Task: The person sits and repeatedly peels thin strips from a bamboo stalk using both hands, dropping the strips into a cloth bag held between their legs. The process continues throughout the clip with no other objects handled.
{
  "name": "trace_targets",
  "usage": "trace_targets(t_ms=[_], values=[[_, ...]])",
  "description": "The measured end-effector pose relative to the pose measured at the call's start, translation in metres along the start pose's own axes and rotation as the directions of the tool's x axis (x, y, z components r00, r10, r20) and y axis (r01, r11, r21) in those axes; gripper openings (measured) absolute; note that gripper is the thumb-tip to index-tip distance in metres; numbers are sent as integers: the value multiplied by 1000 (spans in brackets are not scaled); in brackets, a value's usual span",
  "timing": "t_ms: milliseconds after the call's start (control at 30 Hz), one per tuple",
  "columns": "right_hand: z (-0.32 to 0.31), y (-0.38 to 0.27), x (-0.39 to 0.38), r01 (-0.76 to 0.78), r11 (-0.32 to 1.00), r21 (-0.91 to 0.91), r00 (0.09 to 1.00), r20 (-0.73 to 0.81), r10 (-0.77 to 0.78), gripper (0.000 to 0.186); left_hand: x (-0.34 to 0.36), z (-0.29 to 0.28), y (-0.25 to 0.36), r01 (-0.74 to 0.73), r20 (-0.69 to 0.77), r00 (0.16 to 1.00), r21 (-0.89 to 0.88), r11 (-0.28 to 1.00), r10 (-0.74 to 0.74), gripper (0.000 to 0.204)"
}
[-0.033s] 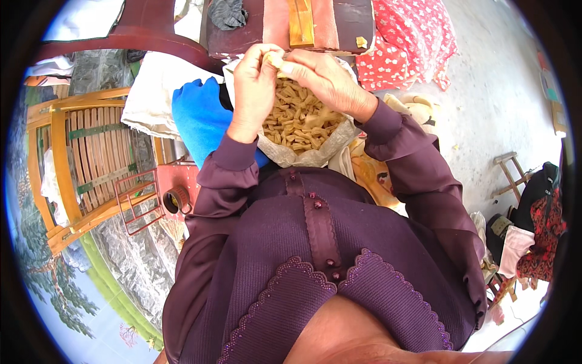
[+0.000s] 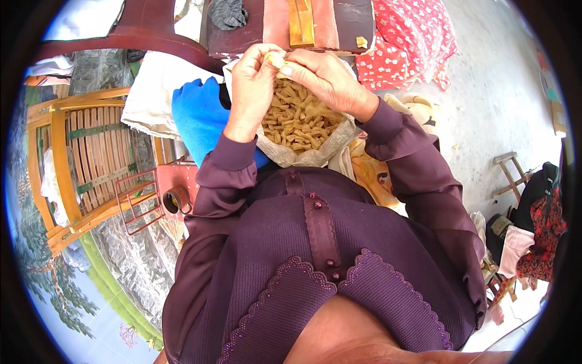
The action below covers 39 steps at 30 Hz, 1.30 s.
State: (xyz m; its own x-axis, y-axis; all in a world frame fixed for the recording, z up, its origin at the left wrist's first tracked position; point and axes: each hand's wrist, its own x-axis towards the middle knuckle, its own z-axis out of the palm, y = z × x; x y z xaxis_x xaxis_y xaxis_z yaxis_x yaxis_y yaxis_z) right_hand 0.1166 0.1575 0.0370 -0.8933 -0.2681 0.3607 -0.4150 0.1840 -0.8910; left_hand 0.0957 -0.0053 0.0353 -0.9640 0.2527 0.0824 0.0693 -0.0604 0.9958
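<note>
Above an open white woven sack (image 2: 339, 143), both hands meet at fingertip height. My left hand (image 2: 253, 85) is closed, pinching a small pale yellow piece (image 2: 274, 60) between thumb and fingers. My right hand (image 2: 327, 79) grips the same piece from the other side, its thumb pressed toward it. The fingers partly hide the piece, so its exact kind cannot be told. Below them the sack holds a heap of tan-yellow, finger-shaped pieces (image 2: 300, 124). Its far rim is partly covered by my hands.
Beyond the sack stands a dark red table (image 2: 239, 41) with a wooden block (image 2: 301, 24), crumpled grey cloth (image 2: 227, 14) and a small yellow scrap (image 2: 361, 42). Blue cloth (image 2: 197, 115) lies left, near a red stool (image 2: 182, 176) and a wooden slatted chair (image 2: 100, 151). Red flowered cloth (image 2: 412, 42) hangs right.
</note>
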Motion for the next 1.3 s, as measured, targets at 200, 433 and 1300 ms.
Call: trace_targets(t_ms=[200, 433, 1300], values=[[-10, 13, 5, -9, 993, 117, 994, -103, 21, 26, -2, -2, 10, 298, 215, 952, -481, 825, -219, 17], [-3, 6, -4, -417, 453, 788, 891, 256, 375, 19, 7, -9, -16, -40, 18, 999, -131, 991, 43, 9], [-23, 27, 13, -276, 522, 807, 857, -39, 514, 17, -5, -14, 27, 1, 113, 993, 238, 971, -29, 28]])
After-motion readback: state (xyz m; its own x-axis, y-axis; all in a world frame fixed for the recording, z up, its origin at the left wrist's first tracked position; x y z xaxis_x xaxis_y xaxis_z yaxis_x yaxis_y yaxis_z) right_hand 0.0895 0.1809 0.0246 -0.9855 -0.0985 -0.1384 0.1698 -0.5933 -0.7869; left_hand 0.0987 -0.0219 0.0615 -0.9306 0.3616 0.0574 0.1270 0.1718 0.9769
